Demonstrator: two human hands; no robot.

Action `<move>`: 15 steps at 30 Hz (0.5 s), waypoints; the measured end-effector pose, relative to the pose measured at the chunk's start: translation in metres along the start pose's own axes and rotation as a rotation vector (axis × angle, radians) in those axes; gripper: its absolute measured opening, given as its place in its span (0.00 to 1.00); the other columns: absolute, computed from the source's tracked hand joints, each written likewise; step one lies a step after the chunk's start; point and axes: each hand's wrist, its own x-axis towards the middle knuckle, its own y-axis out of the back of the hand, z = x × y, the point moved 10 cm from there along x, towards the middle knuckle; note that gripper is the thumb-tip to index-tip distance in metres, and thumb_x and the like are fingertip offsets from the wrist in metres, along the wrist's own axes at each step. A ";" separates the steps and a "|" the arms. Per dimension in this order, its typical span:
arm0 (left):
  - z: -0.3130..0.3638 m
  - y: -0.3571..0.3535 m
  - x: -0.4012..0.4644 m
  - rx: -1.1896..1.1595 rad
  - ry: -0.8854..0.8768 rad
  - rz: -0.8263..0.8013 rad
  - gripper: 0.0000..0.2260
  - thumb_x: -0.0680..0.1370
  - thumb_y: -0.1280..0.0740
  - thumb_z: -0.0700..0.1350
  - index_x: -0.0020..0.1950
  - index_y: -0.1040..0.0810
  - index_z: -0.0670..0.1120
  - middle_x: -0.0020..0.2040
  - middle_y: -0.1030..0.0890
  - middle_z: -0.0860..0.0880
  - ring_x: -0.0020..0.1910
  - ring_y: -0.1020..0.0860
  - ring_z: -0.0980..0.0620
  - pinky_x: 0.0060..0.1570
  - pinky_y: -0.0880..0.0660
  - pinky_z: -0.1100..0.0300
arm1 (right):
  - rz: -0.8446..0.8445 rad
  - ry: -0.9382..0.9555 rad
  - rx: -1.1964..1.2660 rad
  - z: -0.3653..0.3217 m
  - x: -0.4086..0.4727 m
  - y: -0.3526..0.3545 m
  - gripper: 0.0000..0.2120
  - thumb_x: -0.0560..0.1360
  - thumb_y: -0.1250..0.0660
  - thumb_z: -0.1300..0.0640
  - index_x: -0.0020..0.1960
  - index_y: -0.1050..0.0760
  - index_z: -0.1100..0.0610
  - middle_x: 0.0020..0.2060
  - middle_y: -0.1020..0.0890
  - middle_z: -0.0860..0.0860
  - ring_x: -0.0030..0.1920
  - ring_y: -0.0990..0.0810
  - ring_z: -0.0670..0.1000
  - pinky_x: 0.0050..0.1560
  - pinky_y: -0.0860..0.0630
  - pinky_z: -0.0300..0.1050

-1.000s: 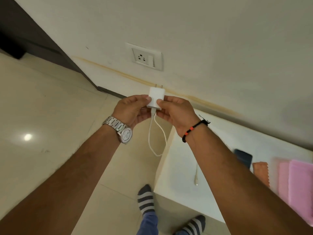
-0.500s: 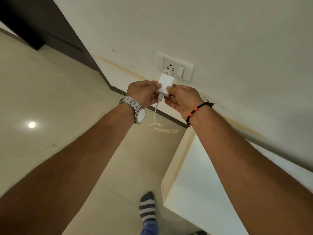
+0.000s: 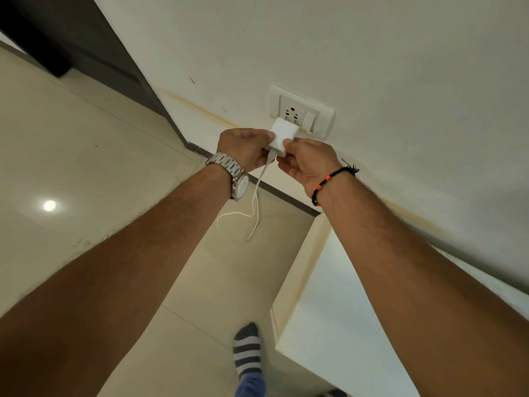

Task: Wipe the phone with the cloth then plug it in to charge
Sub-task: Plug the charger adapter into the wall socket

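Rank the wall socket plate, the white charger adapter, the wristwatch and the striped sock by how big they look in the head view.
1. Striped sock, though it lies nearer the camera, so this is apparent size only.
2. Wall socket plate.
3. Wristwatch and white charger adapter look roughly alike; the hands hide part of the adapter, so no ranking.

I've got the charger between left hand and right hand, at the wall socket; cable hangs below, bench near right.
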 end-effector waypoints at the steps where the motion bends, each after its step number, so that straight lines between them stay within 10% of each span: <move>1: 0.000 0.001 0.001 0.002 -0.006 0.005 0.04 0.76 0.27 0.35 0.49 0.17 0.35 0.40 0.16 0.37 0.33 0.16 0.43 0.44 0.15 0.47 | -0.002 0.000 0.002 0.000 0.000 -0.001 0.12 0.80 0.31 0.64 0.63 0.21 0.62 0.55 0.15 0.61 0.57 0.15 0.58 0.55 0.16 0.51; 15: 0.011 -0.001 0.002 0.000 -0.039 0.013 0.06 0.75 0.26 0.35 0.50 0.17 0.33 0.40 0.15 0.36 0.35 0.15 0.42 0.41 0.15 0.48 | 0.016 -0.005 0.069 -0.006 0.000 -0.001 0.04 0.79 0.30 0.64 0.48 0.21 0.57 0.54 0.15 0.61 0.56 0.14 0.57 0.51 0.16 0.48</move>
